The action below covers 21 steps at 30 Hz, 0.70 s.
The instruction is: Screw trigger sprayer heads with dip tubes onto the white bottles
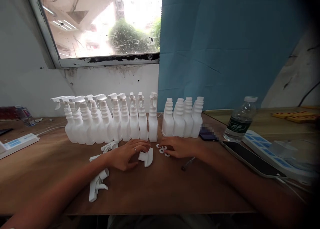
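Note:
My left hand point(127, 154), with a ring on one finger, lies spread on the brown table, its fingertips at a white trigger cover point(147, 157). To its right my right hand point(178, 147) reaches down onto several small white rings point(161, 151); its fingertips touch them, and whether one is pinched is too small to tell. White spray heads point(96, 185) lie beside and under my left forearm. Behind my hands stands a row of white bottles with spray heads point(153, 122); further right are several open-necked white bottles point(179, 120).
A clear water bottle point(237, 122), a phone point(252, 158) and a power strip point(265, 149) are at the right. A thin clear tube point(188, 163) lies near my right wrist. Another power strip point(21, 144) is at the far left. A window and blue sheet point(215, 49) are behind.

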Motion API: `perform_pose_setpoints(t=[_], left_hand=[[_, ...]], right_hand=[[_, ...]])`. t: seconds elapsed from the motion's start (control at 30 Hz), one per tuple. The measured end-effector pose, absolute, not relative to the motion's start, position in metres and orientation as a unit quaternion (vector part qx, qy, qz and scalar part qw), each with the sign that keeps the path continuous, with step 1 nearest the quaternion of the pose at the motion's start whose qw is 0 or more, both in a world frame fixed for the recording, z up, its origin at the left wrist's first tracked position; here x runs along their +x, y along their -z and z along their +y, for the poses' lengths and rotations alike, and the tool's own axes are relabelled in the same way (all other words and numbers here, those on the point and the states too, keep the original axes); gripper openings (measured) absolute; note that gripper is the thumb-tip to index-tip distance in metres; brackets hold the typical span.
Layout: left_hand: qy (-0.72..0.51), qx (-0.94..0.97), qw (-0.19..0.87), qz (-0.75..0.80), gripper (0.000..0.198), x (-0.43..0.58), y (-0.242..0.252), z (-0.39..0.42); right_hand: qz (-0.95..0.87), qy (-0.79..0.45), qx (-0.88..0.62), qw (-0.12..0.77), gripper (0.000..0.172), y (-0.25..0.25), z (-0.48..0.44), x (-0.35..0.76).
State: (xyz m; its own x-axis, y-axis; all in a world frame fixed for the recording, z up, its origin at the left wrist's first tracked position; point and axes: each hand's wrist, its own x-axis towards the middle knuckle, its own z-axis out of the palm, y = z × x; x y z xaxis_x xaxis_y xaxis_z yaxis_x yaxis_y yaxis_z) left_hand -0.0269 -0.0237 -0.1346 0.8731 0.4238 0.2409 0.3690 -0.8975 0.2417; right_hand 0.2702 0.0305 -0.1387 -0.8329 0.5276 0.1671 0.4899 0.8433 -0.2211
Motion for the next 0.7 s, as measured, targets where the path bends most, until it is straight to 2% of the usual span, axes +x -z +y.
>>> perform_pose_setpoints(t=[0.2, 0.33, 0.43, 0.53, 0.63, 0.7], left_hand=[[-0.139, 0.958, 0.094, 0.233, 0.034, -0.029, 0.147, -0.016], [-0.154, 0.953, 0.118, 0.231, 0.036, -0.025, 0.143, -0.020], [-0.161, 0.935, 0.139, 0.282, 0.038, -0.022, 0.138, -0.026], [-0.158, 0.917, 0.161, 0.329, 0.038, -0.017, 0.137, -0.032], [-0.147, 0.909, 0.180, 0.346, 0.039, -0.011, 0.137, -0.035], [-0.142, 0.908, 0.183, 0.350, 0.040, -0.009, 0.138, -0.036]], right_hand=[[-0.950, -0.077, -0.281, 0.109, 0.015, 0.146, 0.030, 0.265], [-0.938, -0.069, -0.301, 0.155, 0.010, 0.150, 0.029, 0.264], [-0.935, -0.060, -0.289, 0.197, 0.017, 0.153, 0.024, 0.259], [-0.924, -0.071, -0.255, 0.275, 0.022, 0.156, 0.015, 0.248], [-0.896, -0.087, -0.199, 0.387, 0.019, 0.160, 0.005, 0.237], [-0.889, -0.081, -0.162, 0.421, 0.020, 0.161, 0.000, 0.231]])
